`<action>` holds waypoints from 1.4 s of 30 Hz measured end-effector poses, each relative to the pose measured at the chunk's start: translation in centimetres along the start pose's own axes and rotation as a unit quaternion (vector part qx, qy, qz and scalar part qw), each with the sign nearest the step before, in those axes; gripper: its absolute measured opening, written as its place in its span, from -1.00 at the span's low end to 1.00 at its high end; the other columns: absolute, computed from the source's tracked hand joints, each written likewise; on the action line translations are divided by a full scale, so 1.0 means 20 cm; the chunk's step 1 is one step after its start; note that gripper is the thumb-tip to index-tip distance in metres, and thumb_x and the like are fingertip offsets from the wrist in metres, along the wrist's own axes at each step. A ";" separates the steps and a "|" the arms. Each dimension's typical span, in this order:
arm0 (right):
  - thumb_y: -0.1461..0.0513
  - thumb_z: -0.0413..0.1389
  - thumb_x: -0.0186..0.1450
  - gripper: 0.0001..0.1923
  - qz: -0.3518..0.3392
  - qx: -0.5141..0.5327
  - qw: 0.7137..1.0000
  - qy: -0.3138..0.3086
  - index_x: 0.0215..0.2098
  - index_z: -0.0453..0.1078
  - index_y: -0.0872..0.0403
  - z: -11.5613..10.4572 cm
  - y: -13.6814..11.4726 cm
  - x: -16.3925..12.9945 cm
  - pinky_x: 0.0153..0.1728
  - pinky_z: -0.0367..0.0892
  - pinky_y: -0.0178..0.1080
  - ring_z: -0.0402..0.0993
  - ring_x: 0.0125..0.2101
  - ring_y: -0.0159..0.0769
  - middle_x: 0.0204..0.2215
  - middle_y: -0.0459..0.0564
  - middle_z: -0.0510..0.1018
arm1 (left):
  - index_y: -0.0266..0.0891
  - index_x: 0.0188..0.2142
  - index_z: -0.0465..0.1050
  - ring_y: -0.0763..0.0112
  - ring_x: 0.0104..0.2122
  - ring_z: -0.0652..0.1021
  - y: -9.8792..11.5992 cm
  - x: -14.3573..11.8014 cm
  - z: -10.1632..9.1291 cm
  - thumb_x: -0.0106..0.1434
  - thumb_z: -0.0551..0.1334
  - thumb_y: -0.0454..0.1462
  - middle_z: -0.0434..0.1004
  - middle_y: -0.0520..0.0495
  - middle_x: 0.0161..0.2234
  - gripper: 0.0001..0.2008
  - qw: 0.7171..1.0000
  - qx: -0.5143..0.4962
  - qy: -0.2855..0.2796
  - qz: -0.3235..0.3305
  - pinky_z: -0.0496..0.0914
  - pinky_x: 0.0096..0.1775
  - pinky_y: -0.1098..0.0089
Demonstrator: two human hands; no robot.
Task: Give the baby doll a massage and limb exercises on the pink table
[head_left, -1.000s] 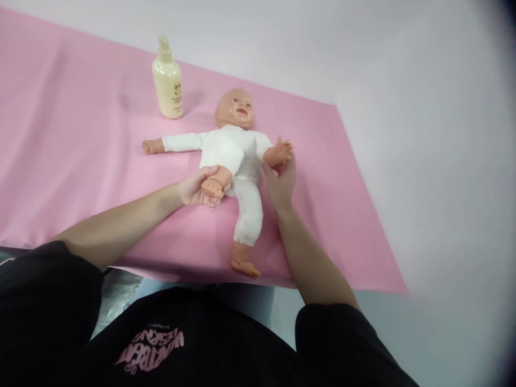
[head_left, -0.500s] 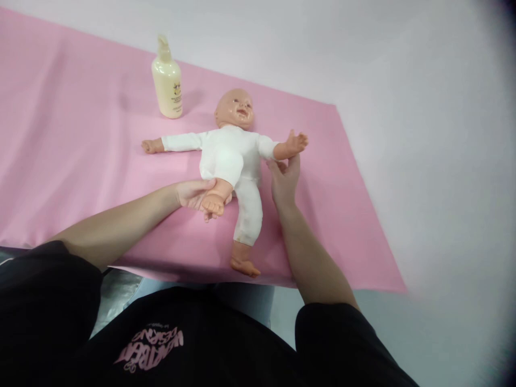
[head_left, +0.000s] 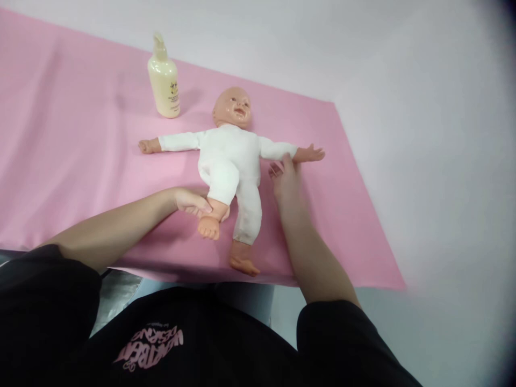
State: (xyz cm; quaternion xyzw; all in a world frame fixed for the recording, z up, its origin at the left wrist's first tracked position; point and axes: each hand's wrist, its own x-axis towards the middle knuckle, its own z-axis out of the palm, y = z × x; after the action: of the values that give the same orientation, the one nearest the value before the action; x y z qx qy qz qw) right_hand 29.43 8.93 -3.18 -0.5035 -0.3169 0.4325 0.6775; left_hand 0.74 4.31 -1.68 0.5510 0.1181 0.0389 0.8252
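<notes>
A baby doll (head_left: 231,150) with a white cloth body lies on its back on the pink cloth, head away from me and both arms spread. My left hand (head_left: 193,202) is closed around the lower part of its bent leg, just above the bare foot (head_left: 208,228); some fingers are hidden behind the leg. Below the doll's outstretched arm on the right, my right hand (head_left: 287,180) has its thumb and fingers apart, with a fingertip at the sleeve's lower edge. The other leg (head_left: 247,215) lies straight toward me.
A pale yellow pump bottle (head_left: 164,86) stands upright to the left of the doll's head. The pink cloth (head_left: 80,134) covers the table, whose right edge slants down past my right arm. A pale wall or floor surface lies beyond.
The doll's bent leg has come down toward me with my left hand on it. Its arm by my right hand has swung outward and straightened, and that hand's grip has loosened.
</notes>
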 end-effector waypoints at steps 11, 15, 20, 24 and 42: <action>0.04 0.28 0.34 -0.68 -0.374 -0.311 0.853 -0.190 0.02 0.52 -0.09 0.03 0.02 -0.12 -0.05 0.56 -0.04 0.52 0.01 -0.13 -0.01 0.04 0.57 | -0.28 -0.12 0.43 0.36 -0.70 0.49 -0.02 0.06 -0.03 0.25 0.31 0.14 0.60 -0.03 -0.59 -0.47 0.986 -0.114 0.058 0.109 0.46 -0.49 0.38; 0.02 0.26 0.36 -0.66 -0.367 -0.331 0.846 -0.202 0.06 0.50 -0.10 0.02 0.01 -0.12 -0.03 0.56 -0.02 0.52 0.04 -0.12 0.03 0.06 0.55 | -0.31 -0.08 0.45 0.38 -0.70 0.47 -0.03 0.06 -0.04 0.26 0.28 0.12 0.61 -0.04 -0.58 -0.47 0.985 -0.114 0.082 0.102 0.44 -0.49 0.37; -0.02 0.30 0.31 -0.62 -0.322 -0.283 0.887 -0.170 0.03 0.48 -0.10 0.02 0.02 -0.11 -0.02 0.56 -0.06 0.53 -0.02 -0.17 0.01 0.00 0.55 | -0.31 -0.05 0.46 0.39 -0.70 0.47 -0.03 0.05 -0.05 0.21 0.28 0.08 0.62 -0.04 -0.55 -0.47 0.987 -0.110 0.069 0.091 0.44 -0.50 0.38; -0.08 0.35 0.22 -0.45 -0.253 -0.205 0.938 -0.120 0.10 0.43 -0.12 0.02 0.04 -0.06 -0.10 0.54 -0.14 0.56 -0.10 -0.22 0.01 -0.03 0.55 | -0.30 -0.04 0.41 0.35 -0.67 0.50 -0.03 0.05 -0.04 0.20 0.30 0.07 0.63 -0.06 -0.53 -0.47 0.988 -0.100 0.061 0.100 0.42 -0.54 0.40; -0.12 0.29 0.29 -0.29 -0.063 -0.085 0.994 -0.012 0.35 0.28 -0.25 -0.09 0.06 0.09 -0.16 0.52 -0.22 0.57 -0.20 -0.34 0.02 -0.10 0.54 | -0.16 -0.17 0.64 0.07 -0.21 0.76 0.13 0.02 0.02 -0.14 0.69 -0.31 0.74 -0.11 -0.26 -0.49 0.958 0.007 -0.268 -0.105 0.66 -0.24 0.31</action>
State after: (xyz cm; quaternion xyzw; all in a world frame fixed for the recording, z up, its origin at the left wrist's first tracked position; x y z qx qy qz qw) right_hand 31.34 9.98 -4.91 -0.5329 -0.3917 0.3661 0.6546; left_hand 1.45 4.99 0.86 0.5318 -0.0496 -0.1979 0.8219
